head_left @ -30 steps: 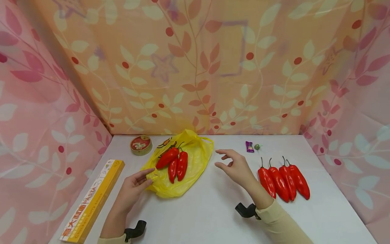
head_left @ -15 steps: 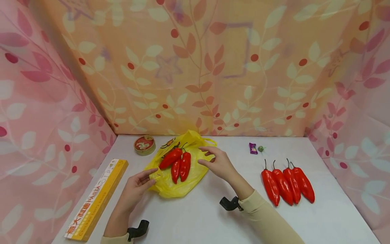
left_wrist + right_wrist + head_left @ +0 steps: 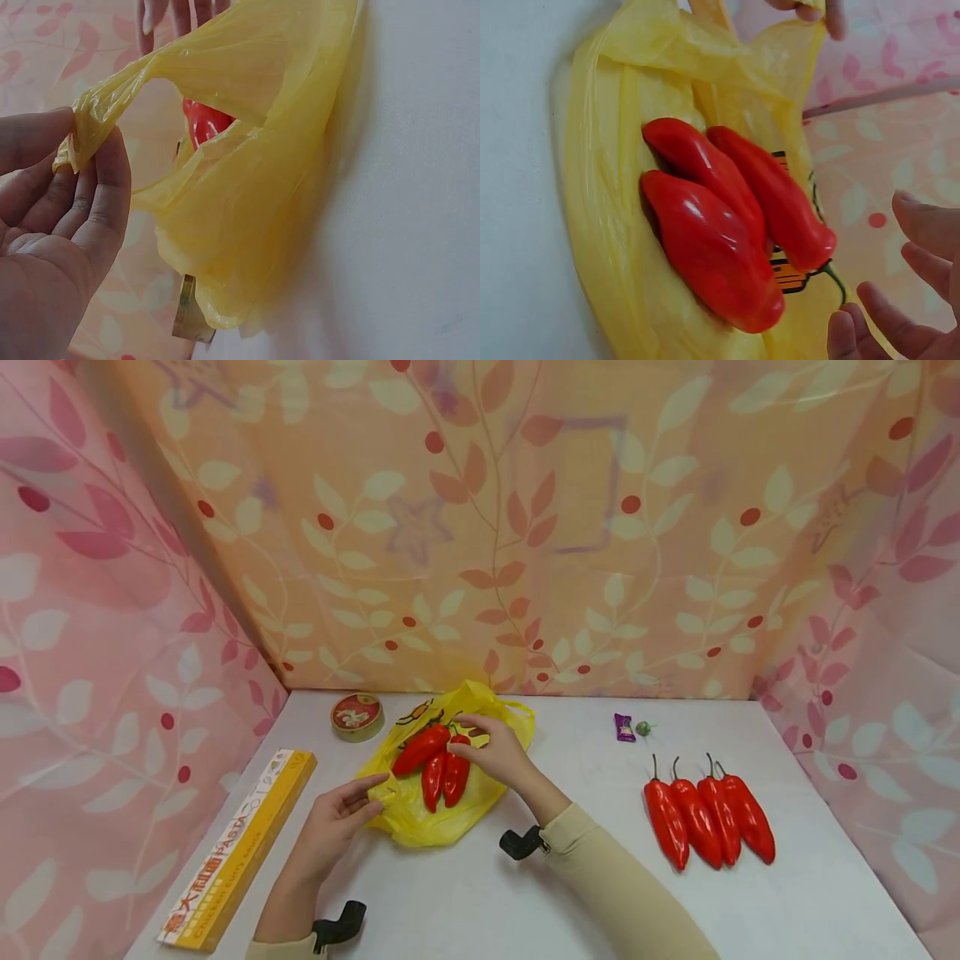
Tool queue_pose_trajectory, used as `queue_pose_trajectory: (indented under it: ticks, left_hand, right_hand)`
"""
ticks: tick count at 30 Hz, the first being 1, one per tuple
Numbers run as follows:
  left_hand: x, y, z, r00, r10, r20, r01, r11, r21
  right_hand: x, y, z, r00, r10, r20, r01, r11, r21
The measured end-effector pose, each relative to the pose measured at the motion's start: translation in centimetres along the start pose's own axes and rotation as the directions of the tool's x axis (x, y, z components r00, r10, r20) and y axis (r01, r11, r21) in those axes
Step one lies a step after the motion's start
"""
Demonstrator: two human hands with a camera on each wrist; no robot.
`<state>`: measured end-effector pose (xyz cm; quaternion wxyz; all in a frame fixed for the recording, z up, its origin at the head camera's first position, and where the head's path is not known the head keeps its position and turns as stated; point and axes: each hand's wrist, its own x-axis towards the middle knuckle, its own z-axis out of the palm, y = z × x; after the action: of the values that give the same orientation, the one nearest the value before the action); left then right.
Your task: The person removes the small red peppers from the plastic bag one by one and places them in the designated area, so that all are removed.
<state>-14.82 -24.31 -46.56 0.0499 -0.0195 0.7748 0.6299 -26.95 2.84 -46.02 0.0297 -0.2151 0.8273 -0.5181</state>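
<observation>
My left hand [image 3: 330, 828] pinches the near-left edge of a yellow plastic bag [image 3: 420, 828] between thumb and fingers; the left wrist view shows the bunched plastic [image 3: 96, 120] lifted there. Three glossy red chili peppers [image 3: 712, 259] lie on the bag, one with its green stem [image 3: 838, 283] showing. Over their stem ends hovers my right hand [image 3: 501, 753], thumb and fingers spread apart and holding nothing. In the right wrist view its fingers [image 3: 889, 319] are near that green stem. The stem ends of some peppers are partly hidden behind this hand in the head view.
Several more red peppers [image 3: 705, 818] lie in a row at the right. Behind them are a purple-wrapped candy [image 3: 624, 727] and a small green ball-like item [image 3: 643, 727]. A round tin [image 3: 357, 717] stands back left, a yellow pasta box [image 3: 240, 852] nearer. Patterned cloth walls [image 3: 480, 527] enclose the table.
My right hand has moved left from beside the bag to over the peppers on it. The left hand keeps its pinch on the bag's edge. The head view has shifted slightly.
</observation>
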Motion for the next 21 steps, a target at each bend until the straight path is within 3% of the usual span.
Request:
queue_pose_trajectory:
  ticks: [11, 21]
  left_hand:
    - [-0.1, 0.1, 0.0, 1.0, 0.003, -0.004, -0.003, 1.0, 0.012]
    - [0.0, -0.1, 0.0, 1.0, 0.012, -0.01, -0.011, 1.0, 0.019]
  right_hand:
    - [2.4, 0.6, 2.3, 0.99, 0.141, 0.022, -0.141, 0.99, 0.028]
    - [3.6, 1.4, 3.6, 0.985, 0.169, 0.012, -0.17, 0.985, 0.028]
